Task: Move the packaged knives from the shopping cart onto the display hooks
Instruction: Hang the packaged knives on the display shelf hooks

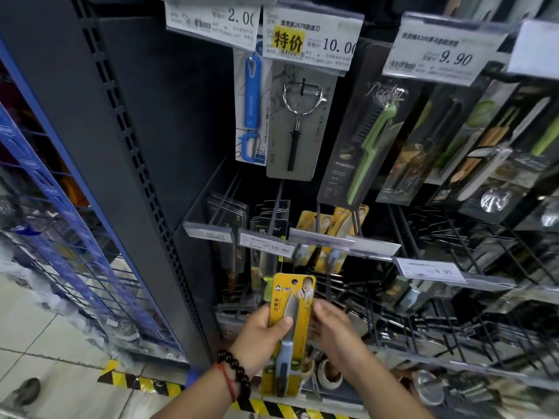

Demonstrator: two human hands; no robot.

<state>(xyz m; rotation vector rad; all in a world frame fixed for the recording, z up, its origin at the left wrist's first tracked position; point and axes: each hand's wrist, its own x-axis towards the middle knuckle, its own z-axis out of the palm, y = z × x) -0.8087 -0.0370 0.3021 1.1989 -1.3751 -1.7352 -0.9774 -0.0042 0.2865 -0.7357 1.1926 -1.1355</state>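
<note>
Left hand (257, 337) is gripping a yellow carded fruit knife (289, 334) upright, thumb pressing across the card front, low in front of the dark display rack (181, 146). Right hand (331, 328) is touching the card's right edge, fingers loosely curled; whether it is actually gripping, cannot tell. Matching yellow knife packs (328, 237) are hanging on a hook (318, 219) just above and farther back. Peelers (299, 122) are hanging higher up under price tags (308, 34).

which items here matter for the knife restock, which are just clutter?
In play:
yellow knife pack, gripped by left hand
right hand at its right edge
matching yellow packs on the hook above

Just there:
blue peeler
steel peeler
green peeler
price tags
blue wire rack
</note>
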